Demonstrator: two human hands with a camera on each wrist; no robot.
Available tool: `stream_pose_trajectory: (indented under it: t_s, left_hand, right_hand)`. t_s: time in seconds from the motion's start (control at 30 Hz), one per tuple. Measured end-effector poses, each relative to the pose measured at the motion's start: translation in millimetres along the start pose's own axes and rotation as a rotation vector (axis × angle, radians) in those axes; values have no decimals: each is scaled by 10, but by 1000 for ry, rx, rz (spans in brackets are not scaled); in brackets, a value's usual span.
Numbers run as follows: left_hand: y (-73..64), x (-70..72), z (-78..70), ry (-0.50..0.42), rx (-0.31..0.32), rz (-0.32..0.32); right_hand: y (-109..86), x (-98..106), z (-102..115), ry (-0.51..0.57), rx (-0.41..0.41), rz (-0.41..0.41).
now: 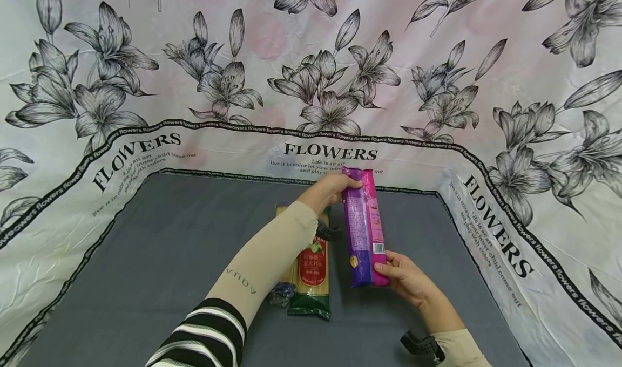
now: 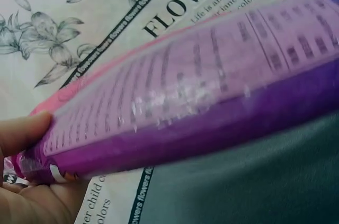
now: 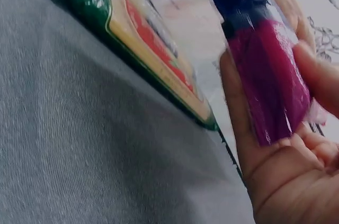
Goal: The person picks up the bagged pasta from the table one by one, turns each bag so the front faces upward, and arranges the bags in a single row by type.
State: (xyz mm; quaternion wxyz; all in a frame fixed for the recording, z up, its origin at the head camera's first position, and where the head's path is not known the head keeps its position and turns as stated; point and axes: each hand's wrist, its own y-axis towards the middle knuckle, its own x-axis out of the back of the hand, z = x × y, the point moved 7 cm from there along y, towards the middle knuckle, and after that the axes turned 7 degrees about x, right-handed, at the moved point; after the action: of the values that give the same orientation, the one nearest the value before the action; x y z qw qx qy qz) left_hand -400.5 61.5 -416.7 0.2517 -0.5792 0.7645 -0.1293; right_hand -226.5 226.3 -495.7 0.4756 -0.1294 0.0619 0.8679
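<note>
A long purple and pink packet [image 1: 363, 226] is held up in both hands, its printed back and barcode facing the head camera. My left hand [image 1: 330, 189] grips its far end, the thumb lying across the wrapper [image 2: 175, 97] in the left wrist view. The near end is pinched by my right hand [image 1: 408, 280]; the right wrist view shows the thumb and fingers around the packet's end [image 3: 267, 75]. Just left of the packet lies a spaghetti bag [image 1: 313, 270] with a red label and green ends, partly hidden by my left forearm.
Beside the spaghetti bag, another clear bag [image 1: 283, 293] with pale yellow contents is mostly covered by my left sleeve. Both bags lie on a grey cloth surface [image 1: 170, 259]. A white border [image 1: 233, 154] with flower prints and lettering surrounds the grey area.
</note>
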Motion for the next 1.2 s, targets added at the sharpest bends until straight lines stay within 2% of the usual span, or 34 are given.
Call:
stream_pose_trajectory:
  t_s: [0.17, 0.33, 0.5, 0.6, 0.8, 0.97, 1.2]
  left_hand:
    - [-1, -4, 32, -11, 18, 28]
    - [15, -38, 55, -20, 9, 111]
    - [32, -37, 88, -26, 17, 151]
    - [27, -49, 116, -2, 25, 181]
    - [11, -86, 174, 61, 2, 255]
    - [7, -106, 211, 66, -7, 270]
    - [-3, -166, 201, 103, -32, 262]
  right_hand:
    - [-31, -35, 47, -18, 35, -59]
    - [-49, -35, 122, -19, 53, -127]
    - [-59, -23, 183, -18, 57, -146]
    - [-70, 2, 202, -32, 62, -159]
    - [-78, 69, 190, -106, 37, -224]
    - [-75, 120, 156, -146, 7, -291]
    - [-65, 171, 145, -131, 23, -331]
